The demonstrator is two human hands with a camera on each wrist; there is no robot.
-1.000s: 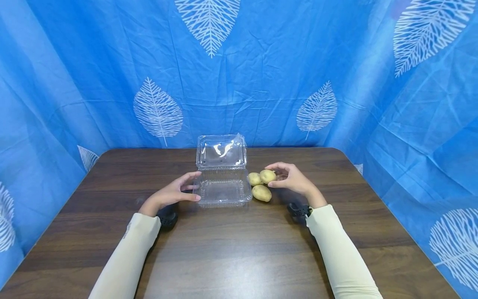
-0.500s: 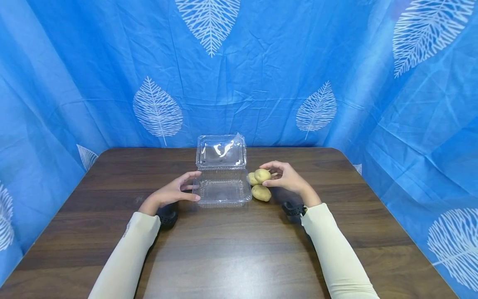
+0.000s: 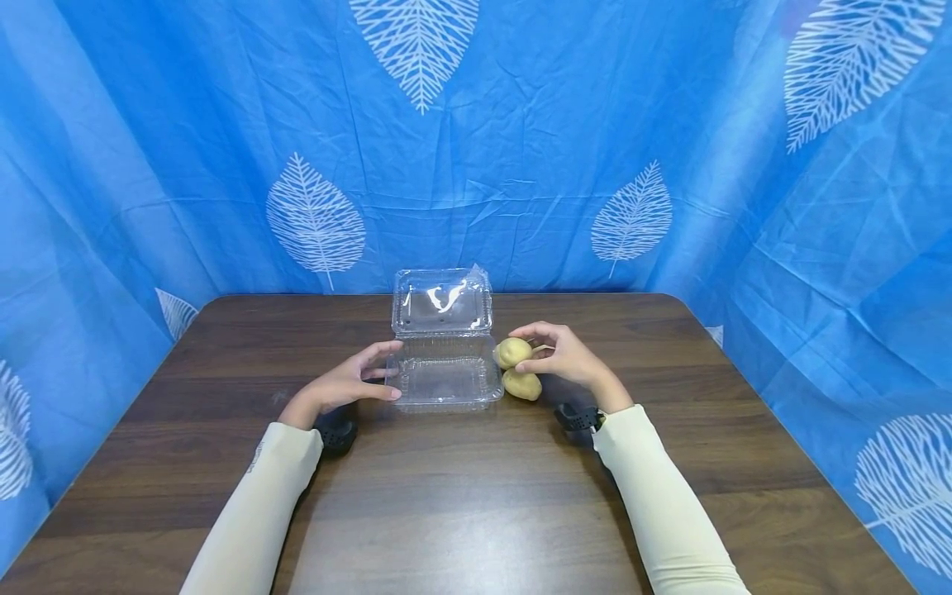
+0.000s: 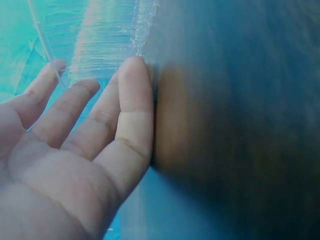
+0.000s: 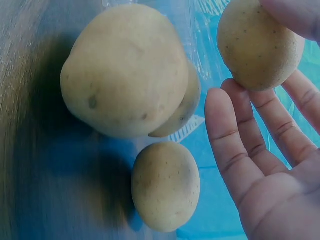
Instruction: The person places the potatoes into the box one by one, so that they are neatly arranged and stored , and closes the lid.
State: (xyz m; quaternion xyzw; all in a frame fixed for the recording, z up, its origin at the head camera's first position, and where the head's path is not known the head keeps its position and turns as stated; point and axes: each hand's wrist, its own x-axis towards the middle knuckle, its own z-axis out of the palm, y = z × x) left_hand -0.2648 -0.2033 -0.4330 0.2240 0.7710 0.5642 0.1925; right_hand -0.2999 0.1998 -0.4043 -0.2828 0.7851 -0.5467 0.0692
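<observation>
1. The right hand [image 3: 561, 354] holds a potato [image 3: 513, 353] between thumb and fingers, the grip no wider than the potato itself. Holding it from the side away from the box probably keeps the knuckles clear of the plastic.
2. That potato is just beside the box's right edge; whether it overlaps the rim, I cannot tell.
3. The clear plastic box [image 3: 446, 403] lies on the wooden table [image 3: 461, 512], its lid [image 3: 442, 302] tipped back on the far side, which leaves the top uncovered.
4. The left hand [image 3: 345, 383] is spread wide at the box's left end, thumb and fingers apart and not clenched. It seems placed to steady the box, since such thin plastic likely slides easily.
5. The right wrist view shows a large-looking potato [image 5: 125, 70], a second potato [image 5: 192, 102] partly behind it, and a third potato [image 5: 165, 187] close by. Grouped beside the box, they sit within easy reach of the right hand.
</observation>
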